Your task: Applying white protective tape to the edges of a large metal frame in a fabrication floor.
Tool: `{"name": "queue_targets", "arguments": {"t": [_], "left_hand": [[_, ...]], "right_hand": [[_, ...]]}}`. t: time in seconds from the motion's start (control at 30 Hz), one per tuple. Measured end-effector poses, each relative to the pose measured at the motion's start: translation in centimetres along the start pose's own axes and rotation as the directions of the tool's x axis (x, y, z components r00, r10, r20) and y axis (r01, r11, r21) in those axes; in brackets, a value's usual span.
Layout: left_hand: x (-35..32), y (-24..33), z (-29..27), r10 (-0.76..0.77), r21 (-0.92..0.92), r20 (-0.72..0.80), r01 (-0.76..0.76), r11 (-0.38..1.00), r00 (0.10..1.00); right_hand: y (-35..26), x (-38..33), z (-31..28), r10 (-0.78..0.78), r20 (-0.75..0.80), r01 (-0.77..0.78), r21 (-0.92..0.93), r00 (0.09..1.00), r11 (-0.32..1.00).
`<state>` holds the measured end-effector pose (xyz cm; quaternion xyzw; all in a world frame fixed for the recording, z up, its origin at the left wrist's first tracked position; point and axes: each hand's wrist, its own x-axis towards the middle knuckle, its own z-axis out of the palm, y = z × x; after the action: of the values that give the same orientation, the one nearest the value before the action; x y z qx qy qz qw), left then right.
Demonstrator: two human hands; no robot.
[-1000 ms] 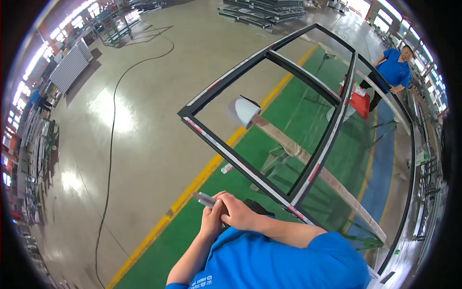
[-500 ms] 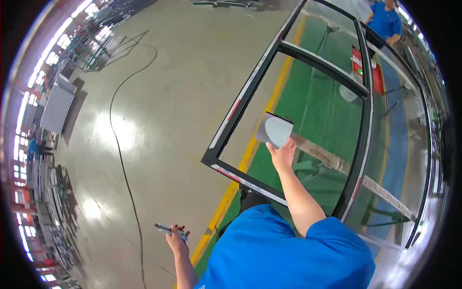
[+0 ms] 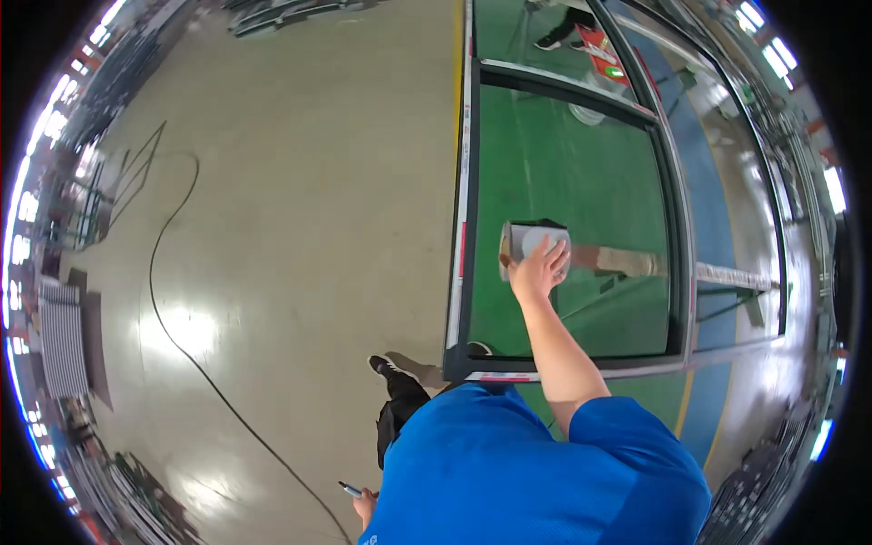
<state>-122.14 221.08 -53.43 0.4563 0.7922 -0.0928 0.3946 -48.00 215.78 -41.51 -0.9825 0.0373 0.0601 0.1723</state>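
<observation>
My right hand is over the glass pane of a black-framed window, its fingers laid over a grey-and-white sheet with a dark upper edge. The sheet looks curved; whether it touches the glass I cannot tell. Low on the left, close to my side, my left hand is closed around a slim pen-like tool, silvery with a dark tip. Part of that hand is hidden by my blue shirt.
Through the glass show the green floor and a wrapped support bar. Beyond are a red tray, a white bucket and another person's legs. A black cable crosses the floor on the left; stacked metal profiles stand farther out.
My view and body have turned right, so the window frame looks straighter. The left hand has drawn in toward my side. My right hand's fingers now lie over the sheet rather than at its lower edge.
</observation>
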Motion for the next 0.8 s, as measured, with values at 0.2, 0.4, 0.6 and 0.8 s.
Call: {"name": "queue_targets", "arguments": {"t": [0.2,0.4,0.6,0.8], "left_hand": [[9.0,21.7,-13.3,0.041,-0.394,-0.025,-0.047,0.918,0.999],[15.9,41.1,-18.6,0.234,-0.398,-0.074,-0.244,0.884,0.969],[16.4,53.8,-14.6,0.439,-0.107,0.031,-0.434,0.894,0.898],[16.2,59.3,-7.7,0.443,-0.086,0.172,-0.435,0.896,0.88]], "right_hand": [[-1.5,1.9,0.3,0.228,0.003,-0.228,-0.055,0.974,0.972],[-2.0,4.4,-1.8,0.365,0.199,-0.337,-0.162,0.909,0.928],[-1.1,6.1,-3.0,0.323,0.254,-0.264,-0.241,0.912,0.934],[-0.7,3.7,-2.5,0.163,0.062,-0.151,-0.165,0.985,0.975]]}}
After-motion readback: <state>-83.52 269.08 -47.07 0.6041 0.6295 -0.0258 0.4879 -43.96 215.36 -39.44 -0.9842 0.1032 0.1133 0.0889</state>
